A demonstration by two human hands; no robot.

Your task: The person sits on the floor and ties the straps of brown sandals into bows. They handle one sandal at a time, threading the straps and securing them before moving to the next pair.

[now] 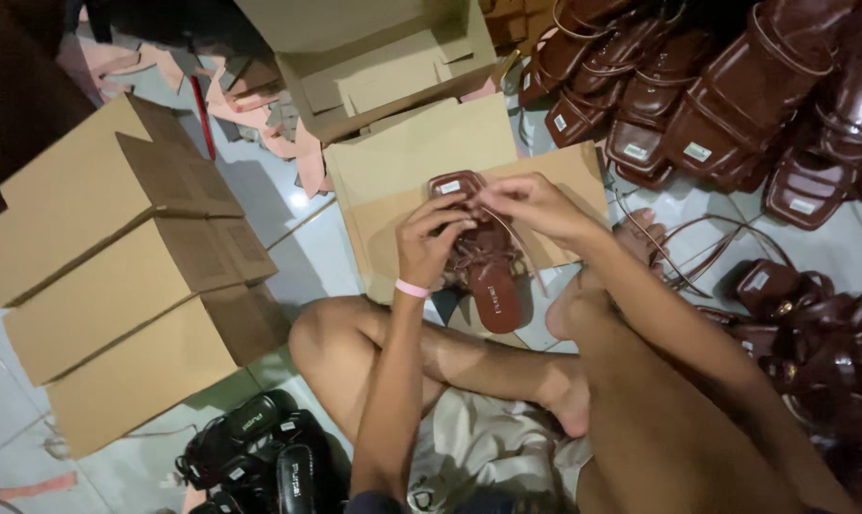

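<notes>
A dark brown strappy sandal (493,286) lies on a flat piece of cardboard (393,205) in front of my crossed legs. My left hand (429,243) grips the sandal's straps near its middle; a pink band circles that wrist. My right hand (526,202) pinches a thin brown lace above the sandal's toe end. The lace trails down past the shoe's right side. Both hands are close together over the same sandal.
Three closed cardboard boxes (117,276) are stacked at the left. An open cardboard box (383,71) stands behind the flat sheet. A heap of brown sandals (726,105) fills the upper right, more brown sandals (812,343) lie at right. Black sandals (259,457) sit lower left.
</notes>
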